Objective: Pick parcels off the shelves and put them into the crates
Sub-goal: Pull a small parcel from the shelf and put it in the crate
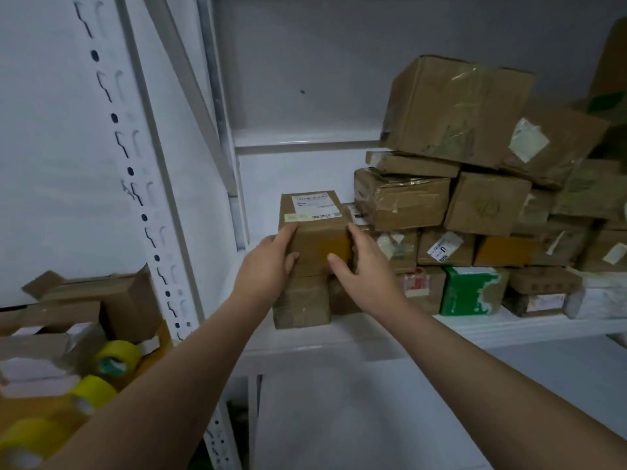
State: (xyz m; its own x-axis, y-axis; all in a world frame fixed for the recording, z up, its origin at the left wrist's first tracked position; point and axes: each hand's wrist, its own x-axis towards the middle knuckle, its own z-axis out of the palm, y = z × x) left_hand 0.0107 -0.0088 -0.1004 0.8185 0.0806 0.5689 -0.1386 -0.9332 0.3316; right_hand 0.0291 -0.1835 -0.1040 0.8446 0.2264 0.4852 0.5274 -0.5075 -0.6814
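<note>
Cardboard parcel [317, 239] sits atop another box [302, 305] at the left end of the shelf [509, 329]. Left hand [268, 264] and right hand [361, 269] clamp its sides, fingers curled round. Lift straight up first so the lower box doesn't drag out.

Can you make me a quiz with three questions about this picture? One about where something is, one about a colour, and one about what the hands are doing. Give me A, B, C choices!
1. Where is the green box?
A. up at the very top
B. in the bottom row, on the shelf
C. in the hands

2. What colour are the tape rolls?
A. yellow
B. red
C. blue

3. How is the labelled box held?
A. by no hand
B. by one hand
C. by both hands

Answers:
1 B: it stands on the shelf, with brown boxes stacked above it.
2 A: the rolls at lower left are yellow.
3 C: the left hand and right hand grip its two sides.
</note>
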